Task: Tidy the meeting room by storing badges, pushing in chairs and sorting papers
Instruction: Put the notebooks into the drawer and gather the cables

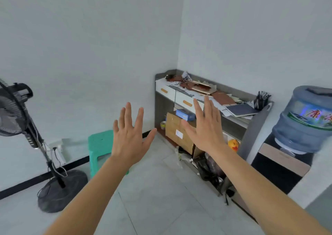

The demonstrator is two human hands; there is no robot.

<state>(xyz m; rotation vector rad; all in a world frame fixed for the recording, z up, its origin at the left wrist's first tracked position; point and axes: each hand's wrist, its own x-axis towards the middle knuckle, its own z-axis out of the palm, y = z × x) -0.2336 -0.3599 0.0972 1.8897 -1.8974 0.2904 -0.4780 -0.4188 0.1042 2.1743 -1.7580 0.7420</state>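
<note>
Green stool behind two splayed hands

I got one view only: head cam, wide-angle, facing forward and down into a room corner. The left hand and right hand sat close; fan left, desk right, farther off.

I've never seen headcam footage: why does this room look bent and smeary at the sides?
Head view: the wide lens bends the edges, so the fan and water bottle seem to lean outward; same view, the bottle's right side is smeared, while the left hand and right hand look fairly sharp; same view, light is soft and bluish, without hard shadows.
</note>
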